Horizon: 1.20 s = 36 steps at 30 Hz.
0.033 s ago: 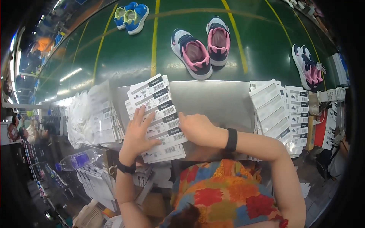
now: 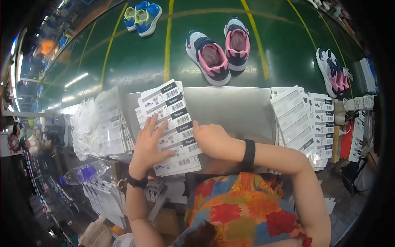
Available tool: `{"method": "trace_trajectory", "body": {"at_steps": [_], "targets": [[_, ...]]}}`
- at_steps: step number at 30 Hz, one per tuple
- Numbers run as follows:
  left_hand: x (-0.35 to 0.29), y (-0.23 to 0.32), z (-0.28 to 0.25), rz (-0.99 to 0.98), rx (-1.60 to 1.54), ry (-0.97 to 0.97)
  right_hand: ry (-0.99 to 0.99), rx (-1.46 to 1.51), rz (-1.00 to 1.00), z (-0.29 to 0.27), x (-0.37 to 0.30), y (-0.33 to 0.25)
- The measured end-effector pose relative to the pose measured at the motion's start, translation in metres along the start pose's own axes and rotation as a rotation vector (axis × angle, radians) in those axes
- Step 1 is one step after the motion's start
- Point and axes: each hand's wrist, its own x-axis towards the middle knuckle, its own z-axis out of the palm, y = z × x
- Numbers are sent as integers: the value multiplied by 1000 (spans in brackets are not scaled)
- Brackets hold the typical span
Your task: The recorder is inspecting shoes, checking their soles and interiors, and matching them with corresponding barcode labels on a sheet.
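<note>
A stack of white label sheets (image 2: 180, 120), printed with shoe pictures, barcodes and dark blocks, lies slightly fanned and tilted on the grey metal ledge (image 2: 234, 108). My left hand (image 2: 149, 143) rests flat on its left part, fingers and thumb spread. At the stack's right edge is my right hand (image 2: 214, 140), fingers curled and thumb and forefinger pinched against the sheet edge. How many sheets that pinch takes in is hidden. Just beyond the ledge, a pair of navy, white and pink sneakers (image 2: 212, 57) stands on the green belt (image 2: 123, 66).
Blue children's shoes (image 2: 148, 18) stand far left on the belt, more pink-and-navy sneakers (image 2: 329, 72) far right. More label sheets (image 2: 292, 119) lie right; bagged sheets (image 2: 111, 123) and crumpled white plastic (image 2: 85, 127) lie left. A bottle (image 2: 86, 173) lies below these.
</note>
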Motion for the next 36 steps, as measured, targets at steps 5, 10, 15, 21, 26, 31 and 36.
{"method": "trace_trajectory", "body": {"at_steps": [5,10,15,21,26,31,36], "targets": [[-6,-1,1,-27,21,43,124,-394,-98,21,-2,-20],[-8,-4,1,-28,31,52,192,-558,-159,34,-5,-25],[-10,-7,2,-24,28,70,185,-567,-204,28,-2,-23],[-8,-5,5,-45,48,52,208,-227,-77,16,11,-5],[-10,-6,6,-36,38,79,188,-424,-122,21,9,-17],[-9,-6,7,-32,36,81,236,-516,-160,28,7,-18],[-10,-6,8,-36,25,81,290,-499,-188,24,5,-17]]}}
